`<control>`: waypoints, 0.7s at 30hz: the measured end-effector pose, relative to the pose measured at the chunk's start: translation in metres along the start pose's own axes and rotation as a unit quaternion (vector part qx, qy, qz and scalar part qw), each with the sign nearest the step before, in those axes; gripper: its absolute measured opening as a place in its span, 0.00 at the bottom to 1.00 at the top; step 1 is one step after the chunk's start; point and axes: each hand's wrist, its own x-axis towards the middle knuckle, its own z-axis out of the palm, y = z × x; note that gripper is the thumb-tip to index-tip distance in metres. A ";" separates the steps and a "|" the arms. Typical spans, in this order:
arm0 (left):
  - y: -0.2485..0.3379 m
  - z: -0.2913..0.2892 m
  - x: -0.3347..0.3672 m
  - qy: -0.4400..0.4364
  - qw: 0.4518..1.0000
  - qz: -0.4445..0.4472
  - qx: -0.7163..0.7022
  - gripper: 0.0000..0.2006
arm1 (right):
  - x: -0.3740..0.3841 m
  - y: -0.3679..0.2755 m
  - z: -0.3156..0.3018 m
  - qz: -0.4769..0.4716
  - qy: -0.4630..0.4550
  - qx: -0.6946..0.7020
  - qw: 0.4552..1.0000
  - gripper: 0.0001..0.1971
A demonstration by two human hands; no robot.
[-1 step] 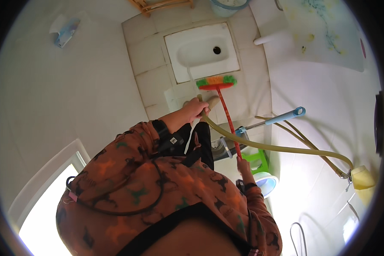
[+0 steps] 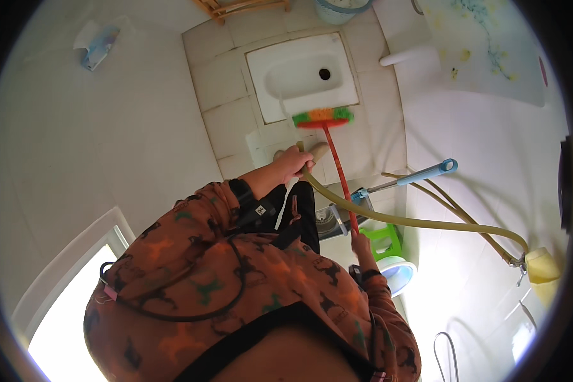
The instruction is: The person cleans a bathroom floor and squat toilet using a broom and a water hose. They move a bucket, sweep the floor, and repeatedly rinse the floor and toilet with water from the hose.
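Note:
My left hand (image 2: pixel 293 162) is closed round the end of a yellowish hose (image 2: pixel 388 218), whose mouth points away from me over the tiles. A faint pale streak, perhaps water, shows beyond it. With my right hand (image 2: pixel 361 244) I grip the red handle of a broom (image 2: pixel 337 159), low and close to my side. The broom's head (image 2: pixel 323 117), with green and orange bristles, rests on the floor at the near edge of a white squat toilet (image 2: pixel 280 114). My shoe tips show beside the left hand.
The hose runs right to a wall tap (image 2: pixel 519 262) beside a yellow cloth (image 2: pixel 544 272). A blue-handled mop (image 2: pixel 420 176) leans near a floor drain (image 2: pixel 326 221), a green stool (image 2: pixel 383 240) and a basin (image 2: pixel 399 274). A bucket (image 2: pixel 344 11) and wooden rack (image 2: pixel 245 7) stand at the far end.
The broom head has shifted slightly forward, closer to the squat toilet, and my right hand has moved a little forward with the handle. My left hand and the hose stay almost still.

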 end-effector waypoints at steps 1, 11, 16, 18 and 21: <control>-0.002 0.004 0.000 0.004 1.000 0.007 0.022 0.07 | 0.015 -0.020 -0.007 -0.045 0.004 -0.059 0.997 0.17; -0.021 -0.009 -0.004 0.023 0.997 0.007 0.075 0.10 | 0.008 -0.042 -0.017 0.022 0.022 0.060 0.998 0.22; -0.024 -0.028 -0.004 0.050 0.992 0.052 0.108 0.11 | 0.003 -0.093 0.011 0.000 0.011 0.000 1.000 0.25; -0.024 -0.026 -0.001 0.053 0.991 0.053 0.111 0.11 | 0.051 -0.119 -0.009 -0.115 0.070 -0.053 0.989 0.22; -0.025 -0.020 0.005 0.037 0.994 0.044 0.098 0.11 | 0.092 -0.122 -0.046 -0.085 0.045 -0.010 0.995 0.21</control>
